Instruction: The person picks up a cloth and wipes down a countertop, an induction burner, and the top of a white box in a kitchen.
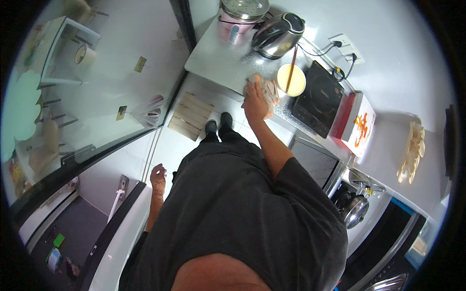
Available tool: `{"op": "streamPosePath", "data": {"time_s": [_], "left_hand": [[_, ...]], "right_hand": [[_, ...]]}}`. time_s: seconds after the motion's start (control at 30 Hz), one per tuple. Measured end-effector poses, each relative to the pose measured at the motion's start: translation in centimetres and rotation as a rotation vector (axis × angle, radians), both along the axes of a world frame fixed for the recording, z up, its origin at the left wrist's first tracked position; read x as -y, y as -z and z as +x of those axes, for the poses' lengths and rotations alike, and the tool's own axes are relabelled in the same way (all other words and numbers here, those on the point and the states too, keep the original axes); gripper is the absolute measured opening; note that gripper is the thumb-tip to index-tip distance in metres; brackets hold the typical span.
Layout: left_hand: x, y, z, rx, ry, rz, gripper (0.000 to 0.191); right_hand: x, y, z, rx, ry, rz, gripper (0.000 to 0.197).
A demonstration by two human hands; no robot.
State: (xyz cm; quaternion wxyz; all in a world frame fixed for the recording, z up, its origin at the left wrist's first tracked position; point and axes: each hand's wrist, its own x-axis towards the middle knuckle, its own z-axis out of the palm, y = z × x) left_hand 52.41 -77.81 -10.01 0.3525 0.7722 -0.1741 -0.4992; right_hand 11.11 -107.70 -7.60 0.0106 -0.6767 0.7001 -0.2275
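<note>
My right hand (pixel 256 105) presses on a crumpled beige cloth with orange edging (pixel 268 91), which lies on the metallic counter top (pixel 218 65) near its front edge. Just beyond the cloth is a round pale-yellow bowl (pixel 296 82), with brown chopsticks (pixel 292 67) lying across it. Down at my left side hangs my left hand (pixel 158 176), holding nothing, its fingers loosely curled and partly apart. A steel and black electric kettle (pixel 278 36) stands behind the bowl. To the right of the bowl sits a black induction cooktop (pixel 319 98).
A pink pot with a glass lid (pixel 240 25) stands at the counter's far end. A red and white box (pixel 355 123) sits beside the cooktop. Plugs fill part of a wall socket (pixel 346 47). Glass sliding door (pixel 138 94) runs along the left; a mat (pixel 191 115) lies on the floor.
</note>
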Motion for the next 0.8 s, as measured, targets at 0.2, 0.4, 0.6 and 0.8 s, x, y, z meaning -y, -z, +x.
{"op": "streamPosePath", "data": {"time_s": [0.2, 0.4, 0.6, 0.8], "left_hand": [[-5.1, -1.4, -0.2, -0.010, 0.035, -0.102, 0.027], [-8.6, 3.7, 4.7, 0.157, 0.298, -0.170, 0.036], [-4.2, 8.7, 8.7, 0.013, 0.360, -0.072, 0.039], [5.8, 6.5, 7.5, 0.125, 0.699, -0.087, 0.037]], "right_hand": [[9.5, -0.1, 12.2, 0.321, -0.113, 0.311, 0.039], [10.2, -0.8, 15.7, -0.006, -0.323, 0.133, 0.042], [4.8, -0.1, 7.0, -0.025, -0.472, 0.086, 0.032], [-4.3, -0.5, -3.3, -0.030, -0.173, 0.196, 0.030]]}}
